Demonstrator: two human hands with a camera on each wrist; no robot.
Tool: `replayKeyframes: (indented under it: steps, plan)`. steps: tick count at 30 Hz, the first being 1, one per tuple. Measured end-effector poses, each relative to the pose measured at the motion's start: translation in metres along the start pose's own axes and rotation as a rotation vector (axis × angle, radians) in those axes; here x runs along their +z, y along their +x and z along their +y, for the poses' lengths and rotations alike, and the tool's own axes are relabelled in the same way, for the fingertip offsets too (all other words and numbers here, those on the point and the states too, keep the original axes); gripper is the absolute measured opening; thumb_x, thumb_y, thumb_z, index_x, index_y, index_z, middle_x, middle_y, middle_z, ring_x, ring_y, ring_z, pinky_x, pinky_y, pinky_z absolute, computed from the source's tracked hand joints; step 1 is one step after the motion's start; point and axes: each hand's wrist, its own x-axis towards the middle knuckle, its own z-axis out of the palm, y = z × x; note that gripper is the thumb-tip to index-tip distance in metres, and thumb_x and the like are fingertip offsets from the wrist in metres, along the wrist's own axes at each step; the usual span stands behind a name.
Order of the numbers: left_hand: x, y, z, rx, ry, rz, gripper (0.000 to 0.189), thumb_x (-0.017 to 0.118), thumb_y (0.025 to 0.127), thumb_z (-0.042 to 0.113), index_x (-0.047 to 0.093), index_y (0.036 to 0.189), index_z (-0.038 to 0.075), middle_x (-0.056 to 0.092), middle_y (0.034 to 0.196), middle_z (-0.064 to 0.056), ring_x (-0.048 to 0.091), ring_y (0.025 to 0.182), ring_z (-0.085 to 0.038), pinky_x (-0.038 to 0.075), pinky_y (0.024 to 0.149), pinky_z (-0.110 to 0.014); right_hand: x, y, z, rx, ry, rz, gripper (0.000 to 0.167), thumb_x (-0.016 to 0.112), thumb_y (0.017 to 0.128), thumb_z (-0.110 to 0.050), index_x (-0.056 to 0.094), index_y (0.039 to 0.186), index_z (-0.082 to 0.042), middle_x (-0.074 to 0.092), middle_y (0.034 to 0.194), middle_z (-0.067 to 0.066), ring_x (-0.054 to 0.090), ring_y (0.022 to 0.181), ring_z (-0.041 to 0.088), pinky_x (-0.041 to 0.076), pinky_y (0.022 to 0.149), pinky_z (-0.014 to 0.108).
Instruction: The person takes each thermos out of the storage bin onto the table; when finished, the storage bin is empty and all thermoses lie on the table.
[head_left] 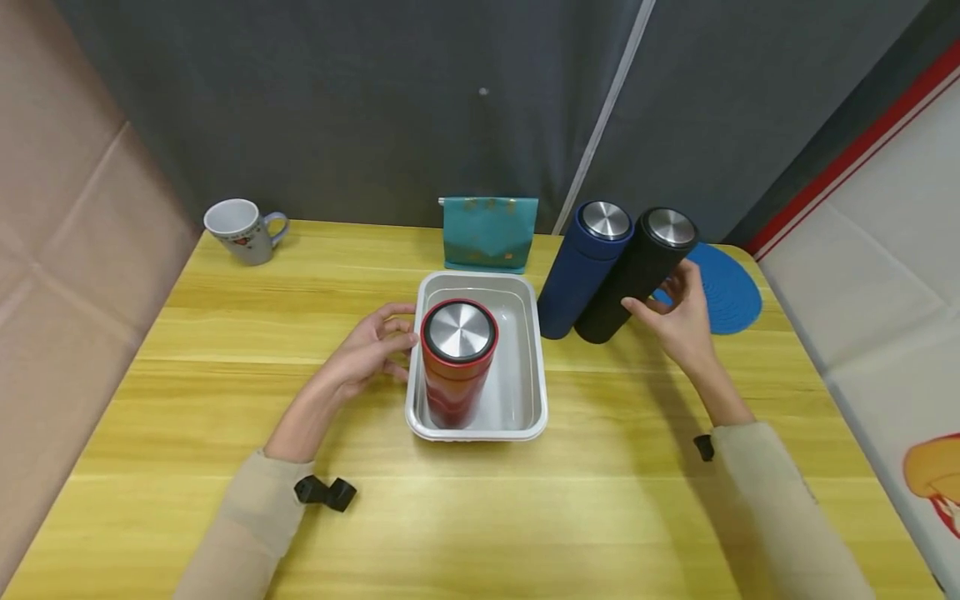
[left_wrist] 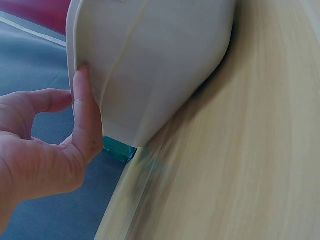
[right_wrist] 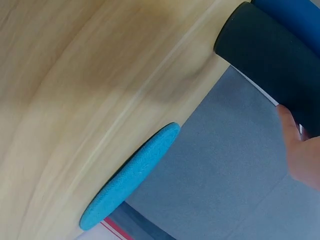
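A light grey rectangular tray [head_left: 517, 367] sits on the table with a red thermos [head_left: 456, 383] standing inside it, steel-topped lid up. My left hand [head_left: 371, 346] pinches the tray's left rim; in the left wrist view the thumb is at the rim and a finger lies along the outer wall [left_wrist: 150, 75]. To the tray's right, a black thermos [head_left: 630, 279] stands upright beside a blue thermos [head_left: 577, 275]. My right hand [head_left: 678, 321] holds the black one from its right side, thumb in front and fingers partly hidden behind it.
A teal pouch [head_left: 490, 233] stands just behind the tray, near the grey curtain [head_left: 337, 108]. At the far left corner is a grey mug [head_left: 247, 233] with a blue handle. A round blue mat [head_left: 723, 292] lies behind my right hand, near the table's right edge.
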Motion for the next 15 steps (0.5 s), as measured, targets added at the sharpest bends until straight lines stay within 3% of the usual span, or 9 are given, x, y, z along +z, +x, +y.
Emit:
replayKeyframes:
  steps: [15]
  plan:
    - [0.0002,-0.0017,0.0003,0.013,-0.008,0.000,0.051,0.055,0.094,0.001,0.034,0.141,0.003,0.053,0.106,-0.013,0.059,0.079,-0.023,0.059,0.054,-0.033,0.0035,-0.0060,-0.0018,0.042,0.000,0.026,0.068,0.071,0.081,0.010,0.041,0.138,-0.011,0.051,0.127,0.003,0.052,0.112,0.017,0.052,0.084,0.018]
